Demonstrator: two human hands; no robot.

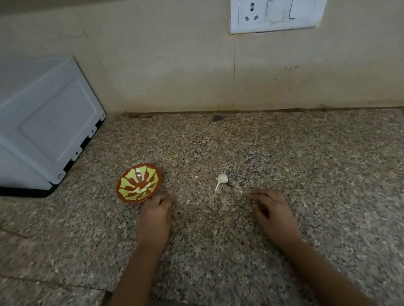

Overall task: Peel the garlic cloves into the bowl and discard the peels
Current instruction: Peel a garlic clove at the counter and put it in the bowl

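Resting on the counter: left hand, fingers curled at 5 o'clock rim of bowl, grasp unclear; right hand loose, holding nothing. Garlic piece lies at its 11 o'clock, apart.

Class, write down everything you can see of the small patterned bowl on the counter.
The bowl is small, round and shallow, reddish-brown with yellow-green petal shapes radiating inside, and glossy. It sits on the speckled stone counter, near a white appliance. A few pale pieces lie inside. The left hand is at its near rim; contact is unclear.
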